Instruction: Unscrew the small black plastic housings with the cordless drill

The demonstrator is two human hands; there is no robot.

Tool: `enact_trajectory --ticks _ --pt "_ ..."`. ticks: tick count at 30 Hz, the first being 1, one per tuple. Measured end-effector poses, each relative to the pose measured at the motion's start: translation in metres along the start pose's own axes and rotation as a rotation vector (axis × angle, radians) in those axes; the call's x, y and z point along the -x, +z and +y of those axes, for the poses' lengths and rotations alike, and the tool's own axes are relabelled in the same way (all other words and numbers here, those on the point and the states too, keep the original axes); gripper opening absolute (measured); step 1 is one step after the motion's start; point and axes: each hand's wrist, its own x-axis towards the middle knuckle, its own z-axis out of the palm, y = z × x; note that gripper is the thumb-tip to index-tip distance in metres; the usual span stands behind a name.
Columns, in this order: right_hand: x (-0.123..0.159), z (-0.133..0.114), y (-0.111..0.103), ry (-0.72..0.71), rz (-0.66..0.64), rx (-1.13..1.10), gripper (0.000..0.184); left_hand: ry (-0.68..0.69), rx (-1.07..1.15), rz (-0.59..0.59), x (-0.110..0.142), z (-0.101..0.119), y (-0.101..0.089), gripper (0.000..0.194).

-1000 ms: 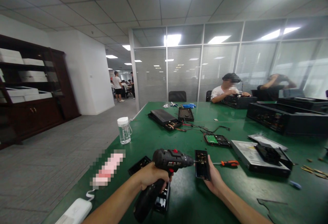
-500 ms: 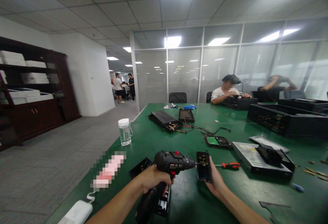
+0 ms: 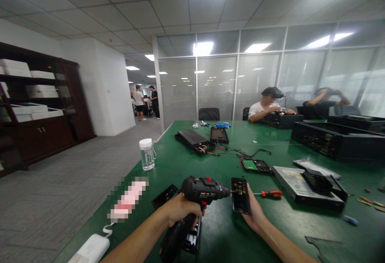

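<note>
My left hand [image 3: 179, 211] is wrapped round the grip of a black cordless drill [image 3: 195, 200], its bit pointing right. The bit tip meets the upper part of a small black device [image 3: 240, 194] that my right hand [image 3: 255, 211] holds upright from behind, above the green table [image 3: 228, 239]. A black plastic part [image 3: 191, 241] lies on the table under the drill's handle. An orange-handled screwdriver [image 3: 269, 193] lies just right of the device.
A clear bottle [image 3: 147, 154] stands at the table's left edge; a white adapter [image 3: 90, 249] lies at the near corner. Opened black units [image 3: 313, 184], a green circuit board [image 3: 255, 165] and cables lie beyond. A person [image 3: 267, 104] works at the far end.
The drill and the held device have stayed together and shifted slightly right. The people in the far doorway have moved.
</note>
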Motion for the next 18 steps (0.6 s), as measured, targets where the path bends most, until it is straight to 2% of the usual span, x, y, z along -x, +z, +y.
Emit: enact_trajectory --ticks 18 --pt "-0.0007 0.0012 -0.0020 -0.002 -0.003 0.013 0.040 0.008 0.009 0.001 0.0005 0.0020 0.0006 0.016"
